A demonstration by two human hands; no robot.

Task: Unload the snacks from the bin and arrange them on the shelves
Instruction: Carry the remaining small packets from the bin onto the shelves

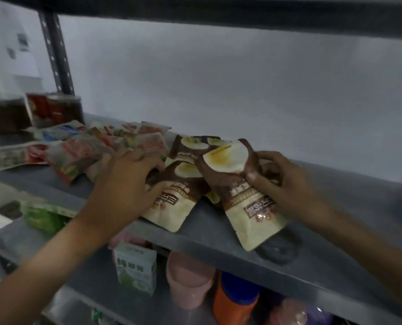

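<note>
Several brown-and-cream snack pouches lie on the grey shelf [218, 233]. My right hand [282, 184] pinches the right pouch [237, 184] near its middle, and that pouch hangs partly over the shelf's front edge. My left hand [122, 186] rests with curled fingers on the left brown pouch [171, 207], its fingertips at the pouch's top. More brown pouches [190, 146] lie behind these two. A heap of red and clear snack packets [96, 151] sits to the left of my left hand. The bin is out of view.
Dark jars [54, 109] stand at the shelf's far left by a black upright post [57, 55]. The shelf below holds a green-white carton [135, 268], a pink cup [190, 280], an orange bottle with a blue cap [235, 303] and green packets [43, 216]. A shelf board runs overhead.
</note>
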